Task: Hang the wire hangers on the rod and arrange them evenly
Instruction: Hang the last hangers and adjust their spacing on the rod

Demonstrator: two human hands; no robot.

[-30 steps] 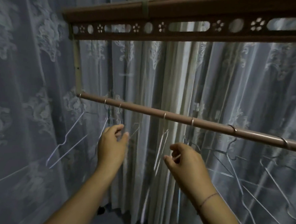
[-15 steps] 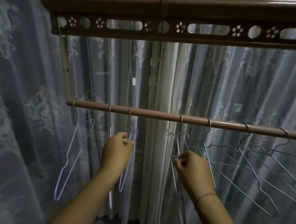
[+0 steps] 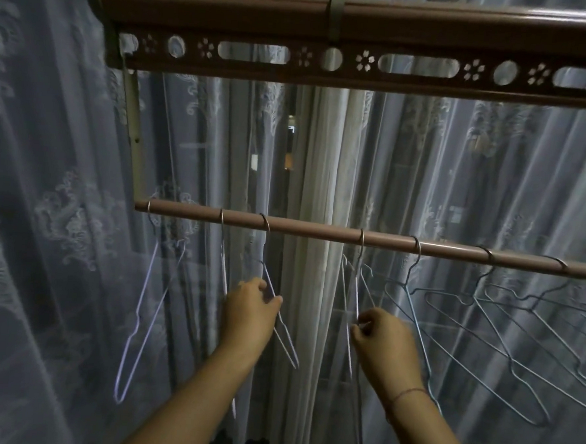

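Note:
A brown rod (image 3: 318, 231) runs across the view with several wire hangers hooked on it. My left hand (image 3: 250, 313) pinches the wire of the third hanger from the left (image 3: 285, 345), just below the rod. My right hand (image 3: 383, 344) pinches the wire of the fourth hanger (image 3: 358, 287), right of the middle. A wide gap on the rod lies between these two hangers. The leftmost hanger (image 3: 141, 319) hangs free near the rod's end. More hangers (image 3: 483, 340) hang turned and overlapping at the right.
A brown perforated beam (image 3: 363, 63) spans overhead, joined to the rod by a pale upright bracket (image 3: 134, 136) at the left. Lace curtains (image 3: 43, 241) hang close behind and to the left.
The view has tilted up and steadied, so the rod sits lower in frame. Both hands keep their hold on the same two hangers, which now hang straighter.

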